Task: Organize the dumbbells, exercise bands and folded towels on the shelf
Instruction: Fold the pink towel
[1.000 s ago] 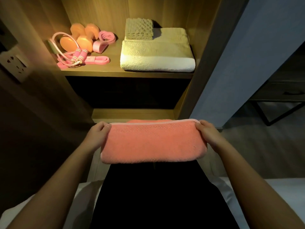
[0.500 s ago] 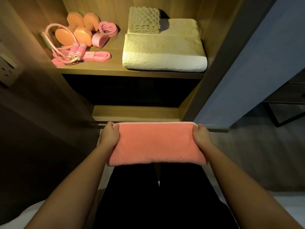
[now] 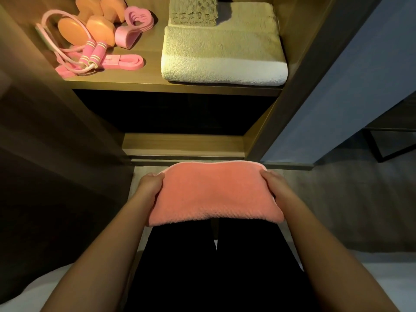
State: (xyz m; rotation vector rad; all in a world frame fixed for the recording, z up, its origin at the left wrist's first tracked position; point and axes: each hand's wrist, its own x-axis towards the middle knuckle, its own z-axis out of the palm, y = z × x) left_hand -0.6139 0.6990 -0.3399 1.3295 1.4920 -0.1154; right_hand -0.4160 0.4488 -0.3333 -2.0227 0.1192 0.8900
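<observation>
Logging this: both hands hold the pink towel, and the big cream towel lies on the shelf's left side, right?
No: the head view shows the big cream towel on the shelf's right side. Left hand and right hand do hold the pink towel.

Readable text: none anywhere in the frame.
Flat pink band, upper left: a paler patch on it shows faint marks, too small to read.
Salmon towel, centre, gripped by left hand and right hand: nothing legible on its face.
</observation>
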